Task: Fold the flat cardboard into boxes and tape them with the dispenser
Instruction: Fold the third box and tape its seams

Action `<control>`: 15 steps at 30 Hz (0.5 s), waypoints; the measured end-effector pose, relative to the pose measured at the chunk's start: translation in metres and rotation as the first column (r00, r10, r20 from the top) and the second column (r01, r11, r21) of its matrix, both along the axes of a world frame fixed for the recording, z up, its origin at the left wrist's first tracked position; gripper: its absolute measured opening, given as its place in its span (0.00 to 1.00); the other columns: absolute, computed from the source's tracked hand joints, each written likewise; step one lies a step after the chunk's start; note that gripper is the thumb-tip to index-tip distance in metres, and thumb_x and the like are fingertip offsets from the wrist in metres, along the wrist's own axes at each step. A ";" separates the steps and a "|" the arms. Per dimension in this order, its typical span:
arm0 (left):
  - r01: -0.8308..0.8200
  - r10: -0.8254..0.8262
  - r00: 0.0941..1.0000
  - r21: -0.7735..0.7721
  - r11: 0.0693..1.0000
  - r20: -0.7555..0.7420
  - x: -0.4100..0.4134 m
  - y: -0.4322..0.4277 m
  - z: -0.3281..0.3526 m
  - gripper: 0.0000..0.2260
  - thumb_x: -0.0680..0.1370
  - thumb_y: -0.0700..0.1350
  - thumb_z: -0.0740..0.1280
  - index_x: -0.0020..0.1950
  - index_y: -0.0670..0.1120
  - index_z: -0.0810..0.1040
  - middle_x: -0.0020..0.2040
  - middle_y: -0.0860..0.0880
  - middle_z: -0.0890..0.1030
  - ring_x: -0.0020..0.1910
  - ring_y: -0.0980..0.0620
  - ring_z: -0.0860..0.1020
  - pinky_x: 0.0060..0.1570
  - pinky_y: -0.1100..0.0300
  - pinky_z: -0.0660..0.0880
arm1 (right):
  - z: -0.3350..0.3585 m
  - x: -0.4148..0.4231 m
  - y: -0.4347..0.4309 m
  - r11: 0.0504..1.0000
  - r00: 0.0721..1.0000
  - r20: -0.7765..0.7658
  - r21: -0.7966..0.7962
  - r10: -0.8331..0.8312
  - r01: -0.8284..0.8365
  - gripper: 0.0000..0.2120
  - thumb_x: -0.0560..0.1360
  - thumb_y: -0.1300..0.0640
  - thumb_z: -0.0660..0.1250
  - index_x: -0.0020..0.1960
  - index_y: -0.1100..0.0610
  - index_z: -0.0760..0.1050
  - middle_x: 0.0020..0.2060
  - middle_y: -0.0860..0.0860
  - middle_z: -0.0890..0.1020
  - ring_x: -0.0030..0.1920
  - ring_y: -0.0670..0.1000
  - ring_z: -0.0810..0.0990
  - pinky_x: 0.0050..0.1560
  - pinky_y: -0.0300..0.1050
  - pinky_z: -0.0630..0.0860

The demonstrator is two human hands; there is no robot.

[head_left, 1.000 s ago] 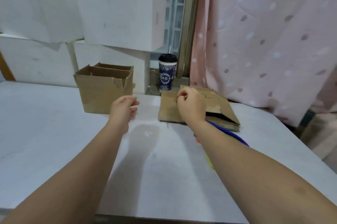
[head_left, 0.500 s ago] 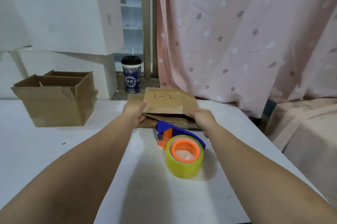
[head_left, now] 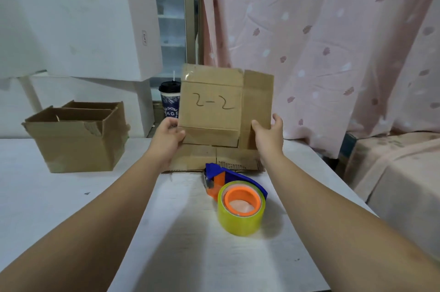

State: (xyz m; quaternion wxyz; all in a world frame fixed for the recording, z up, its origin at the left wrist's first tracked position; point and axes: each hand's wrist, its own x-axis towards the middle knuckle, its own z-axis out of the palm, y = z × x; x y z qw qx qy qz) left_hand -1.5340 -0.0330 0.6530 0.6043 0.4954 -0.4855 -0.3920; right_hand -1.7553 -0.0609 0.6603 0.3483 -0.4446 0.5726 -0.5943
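Flat cardboard (head_left: 209,106) marked "2-2" in dark pen: held upright above the far part of the counter (head_left: 71,196), written face toward the camera. Clear tape shows along its top edge. A narrower panel stands along its right side.

Left hand (head_left: 166,139): grips the lower left edge, thumb on the front face, fingers curled behind.

Right hand (head_left: 267,137): grips the lower right edge at the narrow panel, thumb in front, fingers (head_left: 278,120) wrapped round the back edge. Both forearms are stretched forward over the counter.

Below the held piece: a stack of flattened cardboard (head_left: 197,158) lies on the counter. I cannot tell whether the held piece touches it.

Tape dispenser (head_left: 234,177): blue body with orange parts, lying on the counter just in front of the stack, between the forearms. Its yellow tape roll (head_left: 240,218) with orange core is the part nearest the camera. Neither hand touches it.

Left side of the counter: open cardboard box (head_left: 78,139), flaps up, upright, well apart from the hands.

Behind: stacked white foam boxes (head_left: 78,30); a dark paper cup (head_left: 169,101) with lid and straw, partly hidden by the held piece; a pink spotted curtain (head_left: 333,41) at right.
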 end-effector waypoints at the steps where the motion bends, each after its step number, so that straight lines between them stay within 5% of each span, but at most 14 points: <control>1: -0.020 0.020 1.000 -0.035 0.999 0.022 0.005 0.008 0.005 0.11 0.80 0.35 0.60 0.51 0.51 0.71 0.46 0.49 0.81 0.44 0.52 0.79 0.43 0.62 0.77 | 0.009 0.005 0.004 0.997 0.999 0.015 -0.056 0.052 -0.051 0.28 0.77 0.54 0.65 0.74 0.49 0.59 0.69 0.49 0.71 0.64 0.51 0.74 0.66 0.54 0.70; 4: -0.003 0.004 1.000 -0.142 0.990 0.007 0.021 0.036 0.015 0.15 0.79 0.44 0.64 0.63 0.56 0.66 0.58 0.52 0.79 0.55 0.55 0.78 0.46 0.63 0.77 | 0.037 0.026 0.023 0.955 0.975 0.036 -0.209 0.221 -0.209 0.23 0.77 0.57 0.63 0.71 0.50 0.64 0.65 0.50 0.75 0.59 0.48 0.77 0.63 0.51 0.74; 6: -0.011 0.012 1.000 -0.210 0.978 0.003 0.030 0.058 0.021 0.24 0.75 0.58 0.65 0.69 0.58 0.63 0.64 0.57 0.74 0.62 0.57 0.74 0.58 0.58 0.74 | 0.050 0.047 0.039 0.908 0.942 -0.016 -0.261 0.336 -0.328 0.23 0.79 0.50 0.62 0.72 0.50 0.64 0.68 0.49 0.72 0.65 0.49 0.73 0.68 0.51 0.69; 11: -0.129 0.139 0.990 -0.342 0.931 0.004 0.047 0.115 0.017 0.31 0.72 0.64 0.62 0.73 0.64 0.56 0.69 0.62 0.68 0.67 0.61 0.69 0.66 0.54 0.68 | 0.053 0.089 0.098 0.779 0.828 -0.236 -0.284 0.509 -0.559 0.43 0.65 0.28 0.62 0.75 0.40 0.54 0.72 0.38 0.63 0.69 0.40 0.64 0.69 0.32 0.61; 13: -0.132 0.163 0.985 -0.381 0.915 0.050 0.053 0.140 0.008 0.29 0.72 0.65 0.61 0.71 0.70 0.55 0.67 0.66 0.69 0.64 0.66 0.70 0.60 0.61 0.70 | 0.042 0.092 0.118 0.726 0.796 -0.282 -0.327 0.536 -0.605 0.44 0.65 0.33 0.68 0.76 0.39 0.53 0.71 0.35 0.65 0.69 0.38 0.65 0.70 0.38 0.64; 15: -0.120 0.180 0.977 -0.405 0.906 0.113 0.058 0.163 -0.004 0.27 0.72 0.64 0.59 0.70 0.72 0.55 0.65 0.68 0.69 0.63 0.68 0.69 0.56 0.67 0.71 | 0.026 0.091 0.136 0.676 0.758 -0.311 -0.343 0.573 -0.652 0.42 0.69 0.43 0.72 0.76 0.40 0.52 0.66 0.26 0.67 0.66 0.31 0.66 0.64 0.28 0.66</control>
